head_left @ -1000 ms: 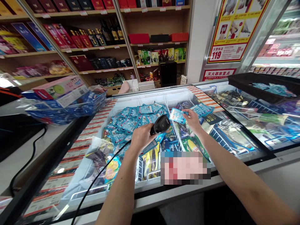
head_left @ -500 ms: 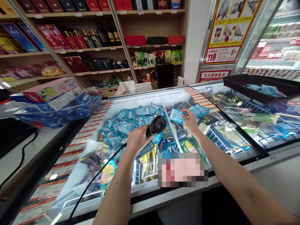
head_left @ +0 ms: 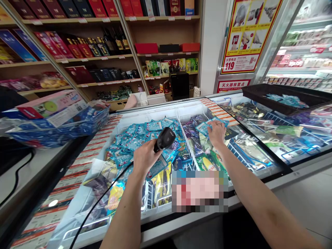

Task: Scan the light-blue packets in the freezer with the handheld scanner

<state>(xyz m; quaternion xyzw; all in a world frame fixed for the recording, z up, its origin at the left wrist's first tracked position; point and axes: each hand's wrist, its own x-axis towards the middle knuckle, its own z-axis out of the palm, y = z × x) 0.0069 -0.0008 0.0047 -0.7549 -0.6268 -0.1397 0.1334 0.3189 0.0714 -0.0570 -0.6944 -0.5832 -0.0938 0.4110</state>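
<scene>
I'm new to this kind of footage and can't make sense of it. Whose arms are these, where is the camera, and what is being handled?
There is no machine here. The two bare arms belong to a person wearing a camera on the head, so the single picture looks forward and down at their own hands. They stand at an open chest freezer in a shop. The left hand grips a black corded barcode scanner. The right hand lies on some blue packets to the right of a wire divider; whether it grips one is unclear. A bigger heap of blue packets fills the section on the left. Behind stand shelves of boxes.
</scene>
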